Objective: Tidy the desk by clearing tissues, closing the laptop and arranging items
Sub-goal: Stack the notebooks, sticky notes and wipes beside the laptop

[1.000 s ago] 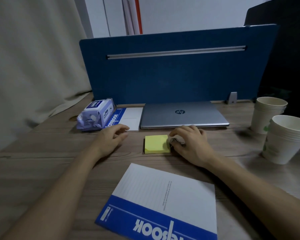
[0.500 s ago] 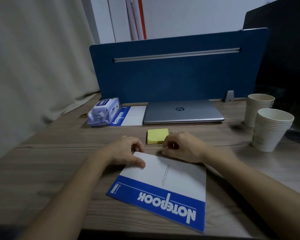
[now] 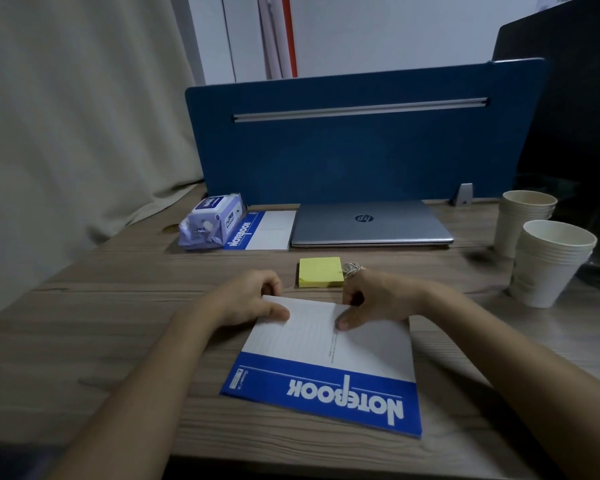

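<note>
A blue and white notebook (image 3: 329,362) lies near the desk's front edge. My left hand (image 3: 248,299) pinches its far left corner, thumb on top. My right hand (image 3: 374,299) grips its far edge, thumb pressing the cover. Just beyond my hands sits a yellow sticky-note pad (image 3: 321,271) with a small bundle of string (image 3: 352,268) at its right side. A silver laptop (image 3: 369,223) lies closed at the back, beside a second notebook (image 3: 260,230) and a purple tissue pack (image 3: 212,221).
A blue divider panel (image 3: 361,147) stands along the back of the wooden desk (image 3: 101,306). Two stacks of paper cups (image 3: 548,261) stand at the right. A curtain hangs at the left, and a dark screen rises at the far right.
Both hands left the sticky pad area and came back toward me onto the near notebook's far edge, first the left, then the right. The view has tilted back.
</note>
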Demonstrator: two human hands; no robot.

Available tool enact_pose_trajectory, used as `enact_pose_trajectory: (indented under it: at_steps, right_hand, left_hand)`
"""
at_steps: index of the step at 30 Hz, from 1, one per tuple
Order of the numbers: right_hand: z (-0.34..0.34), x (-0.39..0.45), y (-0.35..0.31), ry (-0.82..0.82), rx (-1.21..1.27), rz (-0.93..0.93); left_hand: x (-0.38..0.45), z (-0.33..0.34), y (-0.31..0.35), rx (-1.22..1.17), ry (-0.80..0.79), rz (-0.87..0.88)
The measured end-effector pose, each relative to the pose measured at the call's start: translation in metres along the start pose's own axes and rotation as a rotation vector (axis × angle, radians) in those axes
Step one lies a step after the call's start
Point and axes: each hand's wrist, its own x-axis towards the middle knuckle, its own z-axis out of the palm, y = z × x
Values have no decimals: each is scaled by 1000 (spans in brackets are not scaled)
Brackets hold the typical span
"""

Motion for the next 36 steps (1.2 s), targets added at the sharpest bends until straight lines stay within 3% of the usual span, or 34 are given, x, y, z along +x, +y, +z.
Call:
enact_pose_trajectory:
  at_steps: [3,7,11,13,16,20,25,30,33,36]
  right_hand:
    - [-6,-5,10,29,45,-3]
    - [-8,-8,22,29,371,-9]
    - [-6,-4,24,180,613,28]
    - [-7,-2,26,276,682,87]
    - [-4,2,27,395,776,181]
    - [-1,8,18,428,957,224]
    - [-1,14,8,388,850,274]
    - [-5,27,-1,390,817,304]
    - [-9,34,-6,409,860,322]
    - [-13,41,-15,434,954,367]
  left_hand:
    - [-3,-9,-12,-80,67,12]
    - [-6,-15,-28,-287,309,-28]
    - [-4,-22,-39,-597,504,-71]
    - [-2,-24,-47,-760,490,-118]
    - [2,-23,-55,-797,400,-112]
    - [8,-23,-64,-969,413,-107]
    - [15,-24,-72,-672,622,-136]
    - [5,-29,-67,-615,382,-164]
    - [9,-28,-64,-672,514,-159]
    - [12,-29,-61,-977,604,-212]
